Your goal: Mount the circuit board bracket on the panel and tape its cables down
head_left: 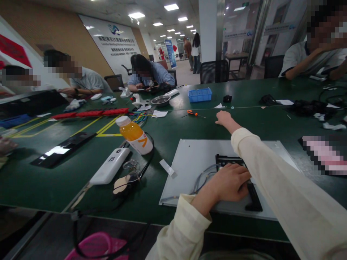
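Observation:
My left hand lies over a black plastic frame, its fingers curved onto the part and hiding its middle. Under the frame is a flat light-grey panel, and thin grey cables run out to the left. My right arm stretches across the panel. Beyond the panel's far edge, my right hand is low over the green table with its fingers curled in; whatever they hold, if anything, is hidden. An orange-handled screwdriver lies left of that hand, and a small ring lies just past it.
A bottle of orange drink, a white power bank and glasses stand or lie to the left. Farther back are a blue basket and a metal bowl. Several people sit around the green table.

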